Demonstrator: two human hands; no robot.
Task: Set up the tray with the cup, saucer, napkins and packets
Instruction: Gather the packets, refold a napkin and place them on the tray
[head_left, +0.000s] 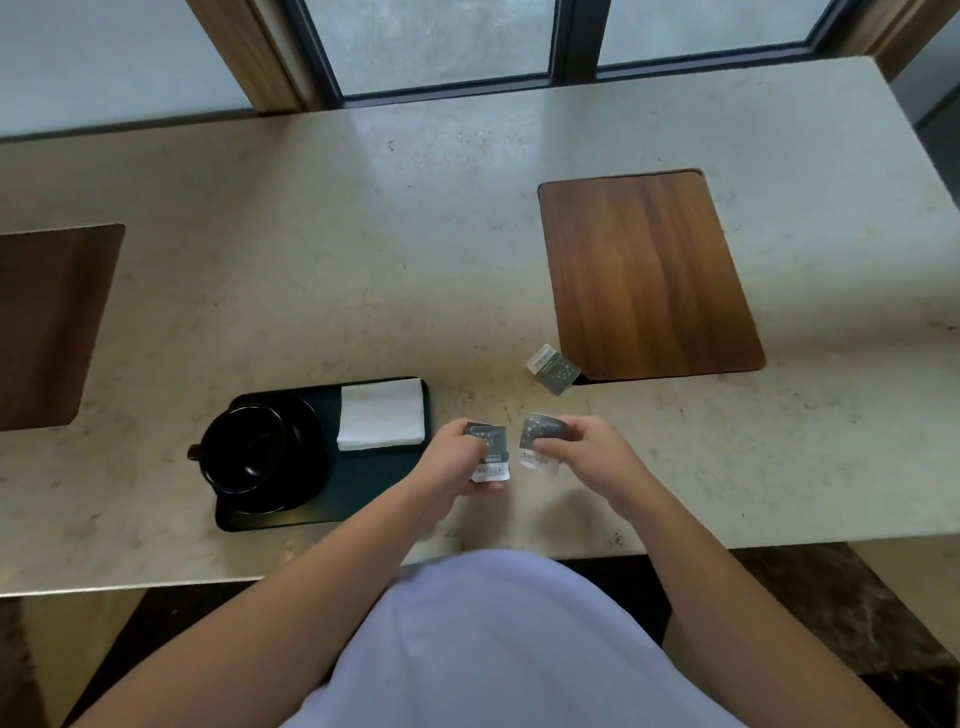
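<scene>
A dark rectangular tray (374, 486) lies on the stone counter near its front edge. On its left part a black cup (244, 449) stands on a black saucer (306, 467), handle pointing left. White folded napkins (381, 413) lie in the tray's far right corner. My left hand (457, 457) holds a grey and white packet (491, 454) just right of the tray. My right hand (587, 449) holds another such packet (540, 441) beside it. A third packet (551, 368) lies on the counter farther back, at the corner of a wooden inset.
The beige stone counter (363, 260) has a wooden inset panel (644, 275) at the right and another wooden inset (47, 322) at the left edge. Window frames run along the back. The counter's front edge is just below my hands.
</scene>
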